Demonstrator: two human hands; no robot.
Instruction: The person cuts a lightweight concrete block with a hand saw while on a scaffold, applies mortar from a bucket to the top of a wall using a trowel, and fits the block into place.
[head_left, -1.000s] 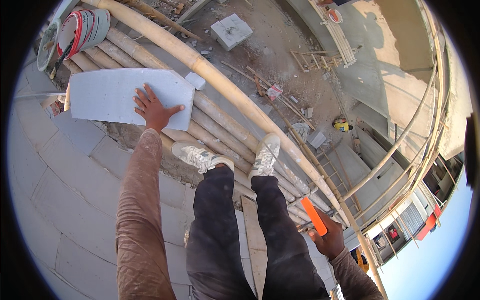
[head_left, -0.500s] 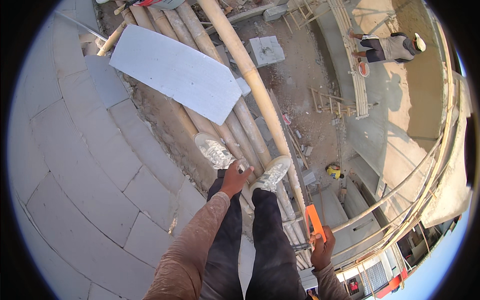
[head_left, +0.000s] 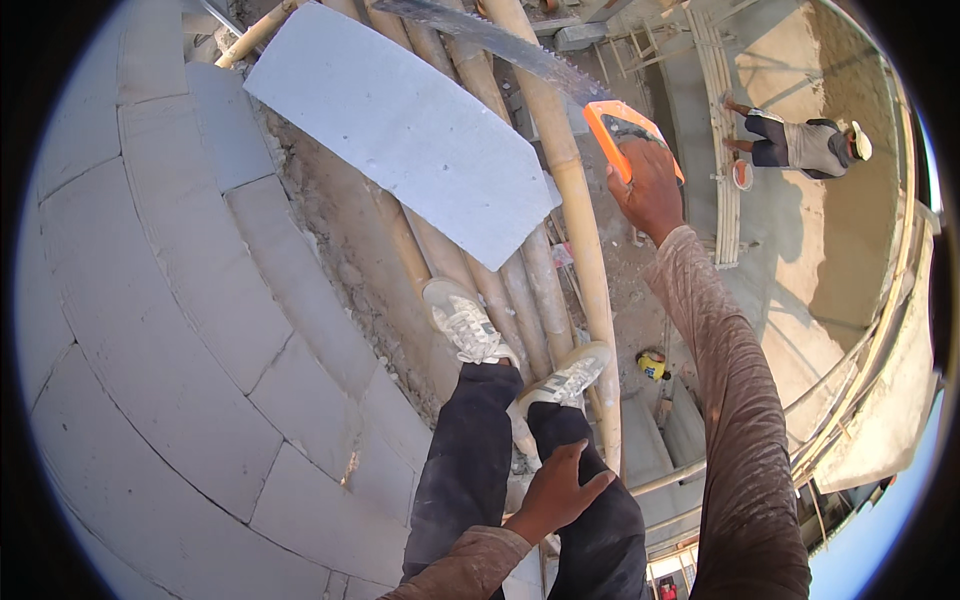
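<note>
My right hand (head_left: 650, 190), arm stretched forward, is closed round the orange handle of a handsaw (head_left: 524, 52). The toothed blade points to the upper left, past the far end of a pale grey block (head_left: 400, 130). That block lies flat across bamboo poles (head_left: 522, 300), and its near right corner is cut at an angle. My left hand (head_left: 556, 492) hovers by my thigh, thumb and finger apart, and I see nothing in it.
My shoes (head_left: 468, 325) stand on the poles. A wall of jointed grey blocks (head_left: 150, 330) curves along the left. To the right is a drop with a person in a white hat (head_left: 815, 148) on a plank scaffold, a bucket (head_left: 741, 176), and a person in yellow (head_left: 652, 364) below.
My right hand has swung the handsaw from low beside my leg up and forward beyond the block. My left hand has drawn back from my shoe to my thigh.
</note>
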